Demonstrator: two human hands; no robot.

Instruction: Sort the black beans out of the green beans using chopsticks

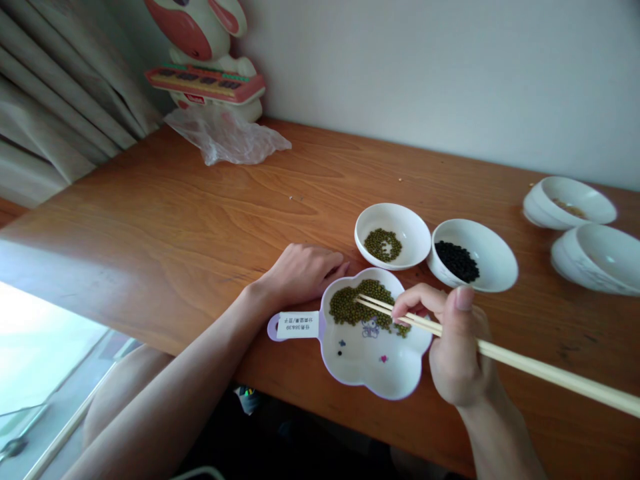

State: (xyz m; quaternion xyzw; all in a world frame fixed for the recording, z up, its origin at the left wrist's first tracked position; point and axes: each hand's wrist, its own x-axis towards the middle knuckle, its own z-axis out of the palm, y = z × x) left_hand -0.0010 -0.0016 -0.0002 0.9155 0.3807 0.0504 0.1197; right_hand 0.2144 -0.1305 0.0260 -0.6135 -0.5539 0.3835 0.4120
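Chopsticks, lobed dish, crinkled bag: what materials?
Chopsticks: probably bamboo or wood, matte; pale straw color.
Lobed dish: maybe plastic, smooth; soft sheen, thin lilac edge, though glazed ceramic possible.
Crinkled bag: likely thin plastic film, shiny; see-through, bright creases.

The mung beans (345, 308) are green, the other beans (456, 261) black, and the chopsticks (500, 355) pale yellow. The white dish (367, 367) has a light purple edge and a pink heart (383, 359). The bowls (413, 238) are white. The brown table (170, 220) has wavy lines.
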